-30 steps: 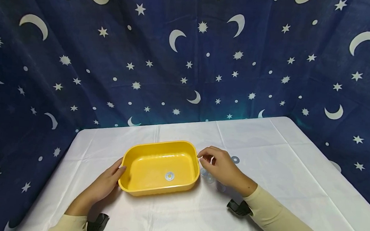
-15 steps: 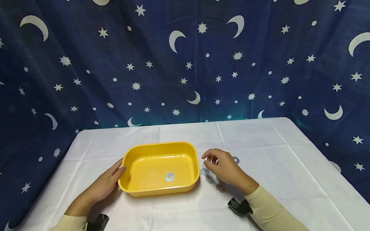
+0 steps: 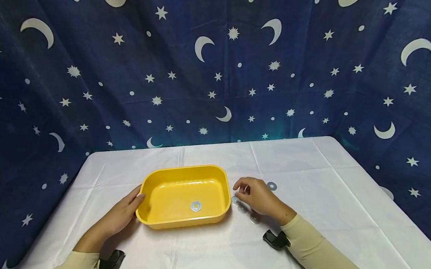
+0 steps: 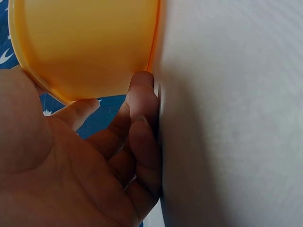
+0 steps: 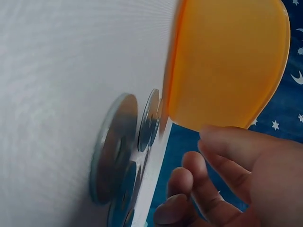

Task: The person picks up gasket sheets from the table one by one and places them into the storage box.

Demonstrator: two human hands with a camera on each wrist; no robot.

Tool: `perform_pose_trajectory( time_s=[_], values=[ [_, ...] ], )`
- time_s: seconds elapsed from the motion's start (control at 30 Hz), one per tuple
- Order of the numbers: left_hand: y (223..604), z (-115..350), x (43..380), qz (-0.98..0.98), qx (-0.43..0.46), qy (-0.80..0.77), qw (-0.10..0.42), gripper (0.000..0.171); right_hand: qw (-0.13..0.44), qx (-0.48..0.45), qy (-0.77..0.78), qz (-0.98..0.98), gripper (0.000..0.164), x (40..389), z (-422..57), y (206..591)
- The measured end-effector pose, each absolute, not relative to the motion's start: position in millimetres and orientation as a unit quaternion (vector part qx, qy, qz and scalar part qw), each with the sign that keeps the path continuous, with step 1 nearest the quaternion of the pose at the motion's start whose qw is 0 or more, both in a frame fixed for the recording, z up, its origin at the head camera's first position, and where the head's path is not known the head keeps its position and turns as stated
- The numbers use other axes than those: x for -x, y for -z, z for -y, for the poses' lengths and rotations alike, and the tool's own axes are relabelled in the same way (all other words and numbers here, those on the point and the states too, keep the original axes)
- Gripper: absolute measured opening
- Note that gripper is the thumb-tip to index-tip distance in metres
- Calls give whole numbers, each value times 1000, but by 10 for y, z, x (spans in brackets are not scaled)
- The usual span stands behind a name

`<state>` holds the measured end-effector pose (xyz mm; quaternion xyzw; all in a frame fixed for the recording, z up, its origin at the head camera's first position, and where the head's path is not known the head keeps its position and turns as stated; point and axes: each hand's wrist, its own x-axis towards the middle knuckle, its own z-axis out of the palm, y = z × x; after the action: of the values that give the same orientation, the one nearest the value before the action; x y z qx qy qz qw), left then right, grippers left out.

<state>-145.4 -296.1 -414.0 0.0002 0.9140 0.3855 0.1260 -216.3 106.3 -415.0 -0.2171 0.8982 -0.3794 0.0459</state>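
A yellow rectangular plastic bin (image 3: 185,222) sits on the white table. My left hand (image 3: 120,217) grips its left end, thumb over the rim and the other fingers against the outer wall. One metal washer (image 3: 196,206) lies flat inside the bin. Just off the right end, my right hand (image 3: 259,196) hovers with its fingers loosely bent and nothing between them. Beneath it, several washers lie on the cloth; the right wrist view shows a large washer (image 5: 116,151) up close. One dark grey washer (image 3: 271,186) lies beyond the hand's knuckles.
A creased white cloth (image 3: 202,255) covers the table. Behind and to the sides hangs a dark blue curtain (image 3: 176,39) patterned with moons and stars. Each wrist carries a black camera mount (image 3: 276,240).
My right hand has drawn back from the bin's right rim and come lower over the washers. The left hand and the bin have stayed in place.
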Motion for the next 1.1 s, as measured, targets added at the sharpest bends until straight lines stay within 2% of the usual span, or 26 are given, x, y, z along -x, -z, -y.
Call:
perform_pose_trajectory(
  time_s=[0.8, 1.1],
  values=[
    [4120, 2951, 1445, -912, 3, -388, 133, 68, 119, 229, 372, -892, 17, 2191, -1110, 4240],
    [4113, 2945, 1443, -911, 3, -390, 133, 68, 125, 226, 364, -895, 16, 2192, -1106, 4243]
  ],
)
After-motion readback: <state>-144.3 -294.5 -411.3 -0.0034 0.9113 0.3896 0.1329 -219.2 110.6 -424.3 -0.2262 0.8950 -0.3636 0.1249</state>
